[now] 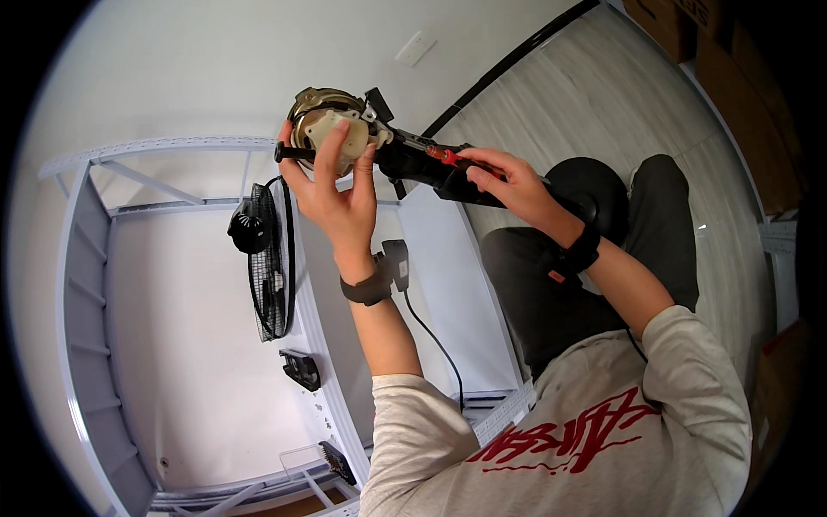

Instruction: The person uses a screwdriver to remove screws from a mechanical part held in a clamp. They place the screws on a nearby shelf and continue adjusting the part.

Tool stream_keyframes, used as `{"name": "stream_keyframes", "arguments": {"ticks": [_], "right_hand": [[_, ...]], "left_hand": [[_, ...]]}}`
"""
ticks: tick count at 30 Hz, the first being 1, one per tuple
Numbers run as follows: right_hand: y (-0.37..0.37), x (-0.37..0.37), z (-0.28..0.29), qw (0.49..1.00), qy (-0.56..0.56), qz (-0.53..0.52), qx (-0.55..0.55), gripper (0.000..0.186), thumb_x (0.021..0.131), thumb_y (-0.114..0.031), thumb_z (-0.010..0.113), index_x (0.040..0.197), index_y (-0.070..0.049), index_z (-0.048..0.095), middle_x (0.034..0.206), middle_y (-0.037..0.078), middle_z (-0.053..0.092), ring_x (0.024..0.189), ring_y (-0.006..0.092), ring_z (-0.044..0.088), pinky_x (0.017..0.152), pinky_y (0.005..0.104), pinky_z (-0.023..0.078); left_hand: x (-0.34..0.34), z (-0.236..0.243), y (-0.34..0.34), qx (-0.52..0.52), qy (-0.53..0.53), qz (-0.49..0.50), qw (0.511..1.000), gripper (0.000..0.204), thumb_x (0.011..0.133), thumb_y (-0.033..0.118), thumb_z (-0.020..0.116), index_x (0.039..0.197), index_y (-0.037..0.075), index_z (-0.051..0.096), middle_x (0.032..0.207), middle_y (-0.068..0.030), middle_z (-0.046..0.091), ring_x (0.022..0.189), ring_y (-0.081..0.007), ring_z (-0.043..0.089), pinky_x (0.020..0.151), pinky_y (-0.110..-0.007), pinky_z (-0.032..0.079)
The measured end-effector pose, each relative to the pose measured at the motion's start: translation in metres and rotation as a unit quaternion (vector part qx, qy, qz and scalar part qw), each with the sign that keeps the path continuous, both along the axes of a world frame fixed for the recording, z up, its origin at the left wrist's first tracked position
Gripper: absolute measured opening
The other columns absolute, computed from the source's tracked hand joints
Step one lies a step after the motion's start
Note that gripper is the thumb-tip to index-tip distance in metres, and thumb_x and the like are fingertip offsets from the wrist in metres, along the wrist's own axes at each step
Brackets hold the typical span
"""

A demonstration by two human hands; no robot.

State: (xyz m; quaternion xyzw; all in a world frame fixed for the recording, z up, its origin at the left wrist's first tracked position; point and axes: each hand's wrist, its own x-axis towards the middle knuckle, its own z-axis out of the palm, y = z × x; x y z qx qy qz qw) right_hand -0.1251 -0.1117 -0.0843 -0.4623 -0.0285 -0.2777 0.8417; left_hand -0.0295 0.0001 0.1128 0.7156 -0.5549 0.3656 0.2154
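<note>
My left hand (pixel 338 194) grips a fan motor (pixel 329 108), its fingers spread over the cream plastic gearbox (pixel 346 142) on its side. A black shaft end (pixel 295 153) sticks out to the left of the fingers. In my right hand (pixel 515 188) is a screwdriver (pixel 444 155) with a red and black handle. Its blade points left along the black neck of the fan stand (pixel 422 168), toward the joint beside the gearbox. Whether the tip sits in a screw is too small to tell. Behind my right wrist lies the round black base (pixel 588 194).
On the white shelf (pixel 189 345) at left stand a black fan grille (pixel 269 267) and, on its side, a black rounded cover (pixel 248 233). Small black parts (pixel 300 369) and screws lie along its edge. Cardboard boxes (pixel 745 103) line the right. A cable (pixel 435 336) hangs below my left wrist.
</note>
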Motion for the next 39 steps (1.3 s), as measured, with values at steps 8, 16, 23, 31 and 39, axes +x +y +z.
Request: {"name": "stream_keyframes", "arguments": {"ticks": [8,16,23,31,39], "right_hand": [[0.005,0.002,0.0,0.995,0.002,-0.081,-0.053,0.027,0.095,-0.015,0.066,0.122,-0.01,0.067,0.102,0.001,0.059,0.087,0.0097,0.052,0.076,0.0241,0.043],[-0.003,-0.003,0.004,0.993,0.021,-0.08,-0.086,0.029,0.094,-0.016,0.068,0.123,-0.011,0.067,0.104,0.0,0.057,0.088,0.0098,0.052,0.078,0.0237,0.043],[0.001,-0.001,0.003,0.996,0.008,-0.069,-0.055,0.028,0.095,-0.019,0.067,0.122,-0.011,0.067,0.105,0.0,0.058,0.089,0.0088,0.052,0.078,0.0237,0.044],[-0.002,0.001,0.004,0.995,0.009,-0.076,-0.069,0.027,0.096,-0.016,0.067,0.122,-0.01,0.067,0.104,0.002,0.06,0.092,0.0089,0.055,0.078,0.0242,0.046],[0.012,0.008,0.006,0.999,0.031,0.025,-0.031,0.031,0.099,-0.02,0.062,0.125,-0.003,0.061,0.086,0.002,0.068,0.074,0.0098,0.059,0.066,0.027,0.049]], "left_hand": [[0.002,0.0,0.0,0.002,-0.002,0.0,1.0,0.047,0.076,0.006,0.084,0.118,0.019,0.07,0.141,-0.0199,0.043,0.117,-0.0337,0.057,0.086,-0.038,0.056],[0.005,-0.001,0.001,-0.005,0.014,-0.011,1.0,0.047,0.075,0.005,0.083,0.118,0.019,0.07,0.14,-0.0195,0.044,0.119,-0.0327,0.056,0.085,-0.037,0.057],[0.006,-0.001,0.001,-0.003,0.006,-0.011,1.0,0.048,0.075,0.005,0.084,0.119,0.019,0.07,0.139,-0.0189,0.044,0.119,-0.0325,0.056,0.085,-0.036,0.058],[0.007,-0.001,0.003,0.003,0.001,-0.006,1.0,0.047,0.075,0.005,0.083,0.118,0.019,0.07,0.138,-0.0186,0.045,0.12,-0.0326,0.056,0.085,-0.037,0.057],[0.005,-0.001,0.002,0.001,0.014,-0.007,1.0,0.046,0.076,0.006,0.084,0.118,0.019,0.07,0.139,-0.0193,0.044,0.12,-0.0333,0.055,0.089,-0.038,0.055]]}}
